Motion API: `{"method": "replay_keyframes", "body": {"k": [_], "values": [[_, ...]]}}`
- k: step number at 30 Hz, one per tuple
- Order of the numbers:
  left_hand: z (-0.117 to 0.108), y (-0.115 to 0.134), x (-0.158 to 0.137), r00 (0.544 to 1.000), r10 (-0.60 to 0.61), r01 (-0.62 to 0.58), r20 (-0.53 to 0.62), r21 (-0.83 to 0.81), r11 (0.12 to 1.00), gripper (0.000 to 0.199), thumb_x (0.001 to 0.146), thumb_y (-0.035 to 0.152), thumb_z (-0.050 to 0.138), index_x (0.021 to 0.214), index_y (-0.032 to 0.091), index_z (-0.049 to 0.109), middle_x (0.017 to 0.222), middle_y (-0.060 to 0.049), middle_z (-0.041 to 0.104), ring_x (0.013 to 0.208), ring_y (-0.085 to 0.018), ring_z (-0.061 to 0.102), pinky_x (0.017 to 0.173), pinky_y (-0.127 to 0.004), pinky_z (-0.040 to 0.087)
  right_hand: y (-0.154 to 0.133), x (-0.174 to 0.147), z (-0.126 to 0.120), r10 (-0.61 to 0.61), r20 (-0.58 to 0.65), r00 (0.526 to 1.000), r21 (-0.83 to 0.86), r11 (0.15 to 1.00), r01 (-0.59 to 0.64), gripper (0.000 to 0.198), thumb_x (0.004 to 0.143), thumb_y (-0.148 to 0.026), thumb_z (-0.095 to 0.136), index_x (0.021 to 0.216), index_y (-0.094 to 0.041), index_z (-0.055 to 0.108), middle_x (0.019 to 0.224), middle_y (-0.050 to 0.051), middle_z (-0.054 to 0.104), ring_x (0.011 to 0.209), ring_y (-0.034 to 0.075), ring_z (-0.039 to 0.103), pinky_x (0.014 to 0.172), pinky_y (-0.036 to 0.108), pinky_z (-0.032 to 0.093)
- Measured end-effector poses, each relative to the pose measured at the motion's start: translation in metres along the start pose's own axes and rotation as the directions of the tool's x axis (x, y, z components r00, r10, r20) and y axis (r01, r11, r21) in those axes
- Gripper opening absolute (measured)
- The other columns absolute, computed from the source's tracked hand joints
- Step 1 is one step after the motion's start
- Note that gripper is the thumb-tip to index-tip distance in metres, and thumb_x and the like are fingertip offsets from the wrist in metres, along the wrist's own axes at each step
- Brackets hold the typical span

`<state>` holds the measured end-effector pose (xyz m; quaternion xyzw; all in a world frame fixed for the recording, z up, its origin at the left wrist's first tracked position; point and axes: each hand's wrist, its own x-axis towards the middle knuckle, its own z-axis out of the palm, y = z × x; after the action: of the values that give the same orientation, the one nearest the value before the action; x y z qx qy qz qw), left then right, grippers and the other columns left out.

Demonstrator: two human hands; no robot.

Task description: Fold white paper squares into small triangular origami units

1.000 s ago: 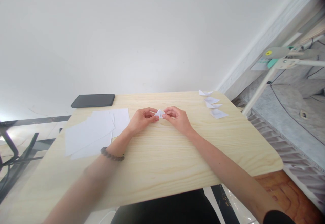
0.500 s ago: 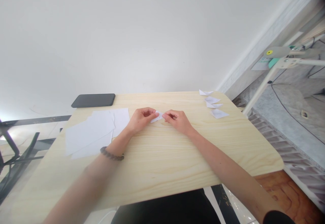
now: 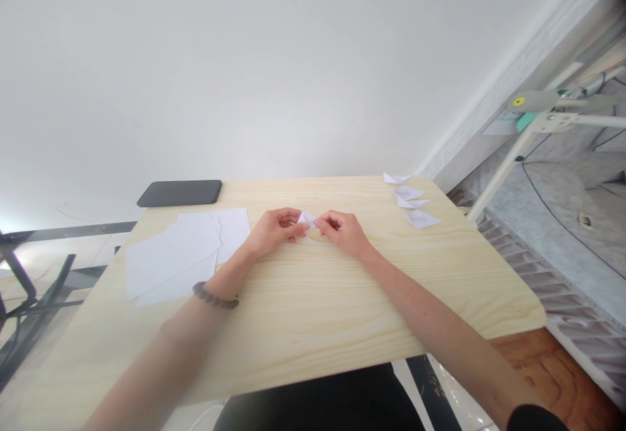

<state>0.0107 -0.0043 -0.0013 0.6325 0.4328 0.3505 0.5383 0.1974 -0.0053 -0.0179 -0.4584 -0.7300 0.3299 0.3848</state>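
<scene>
Between my two hands, a little above the middle of the wooden table (image 3: 313,307), is a small piece of folded white paper (image 3: 306,218). My left hand (image 3: 276,230) pinches its left side between thumb and fingers. The thumb and forefinger of my right hand (image 3: 342,230) grip its right end. Parts of the paper are hidden behind my fingertips. Several folded paper boats (image 3: 421,219) lie in a row toward the back right of the table. Left of my left hand are several flat sheets of white paper (image 3: 171,255), overlapping each other.
A dark phone (image 3: 180,193) lies at the table's back left corner. Behind the table rises a white wall (image 3: 293,79). White metal tubing with a grey padded part (image 3: 535,100) stands beyond the right edge. Dark metal legs (image 3: 44,307) show at the left.
The folded paper has turned between my fingers and now points upward. My left thumb has shifted slightly lower and to the right. The boats, sheets and phone stay where they were.
</scene>
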Motion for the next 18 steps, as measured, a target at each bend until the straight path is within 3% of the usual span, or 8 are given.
{"method": "replay_keyframes", "body": {"k": [9,18], "values": [[-0.0047,0.0036,-0.0016,0.992,-0.048,0.046,0.117,0.021,0.999,0.021,0.065,0.034,0.063,0.07,0.014,0.066,0.065,-0.004,0.065,0.059,-0.013,0.056,0.056,-0.023,0.044,-0.0022,-0.0009,0.0008,-0.026,0.032,0.999,0.007,1.0,0.025,0.029,0.078,-0.04,0.048,0.069,-0.015,0.06,0.057,0.0,0.057,0.047,0.007,0.042,0.047,0.02,0.034],[-0.0016,0.0027,-0.0008,0.992,-0.016,0.01,0.126,0.044,0.999,0.022,0.068,0.035,0.058,0.072,0.014,0.065,0.07,-0.004,0.066,0.064,-0.014,0.058,0.061,-0.025,0.047,-0.0025,-0.0009,0.0004,-0.037,0.005,0.999,0.002,0.999,0.037,0.028,0.077,-0.04,0.049,0.069,-0.015,0.06,0.057,0.0,0.058,0.047,0.008,0.043,0.046,0.02,0.034]]}}
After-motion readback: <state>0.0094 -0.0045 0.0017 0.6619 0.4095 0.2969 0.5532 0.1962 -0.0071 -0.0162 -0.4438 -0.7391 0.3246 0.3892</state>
